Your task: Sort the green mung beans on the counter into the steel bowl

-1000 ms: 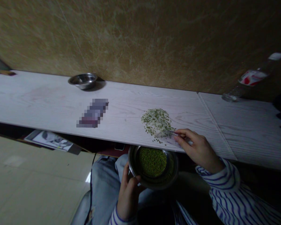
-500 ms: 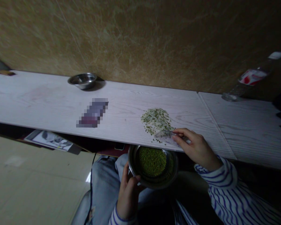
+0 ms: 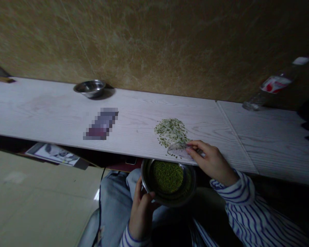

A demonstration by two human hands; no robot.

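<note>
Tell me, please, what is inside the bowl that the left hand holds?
The bowl in the left hand contains many small green beans. They hide the bottom beneath them, so I cannot tell whether anything else lies under.

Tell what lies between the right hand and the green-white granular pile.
Head view: a clear plastic piece, pinched by the right hand, beside the pile.
</note>
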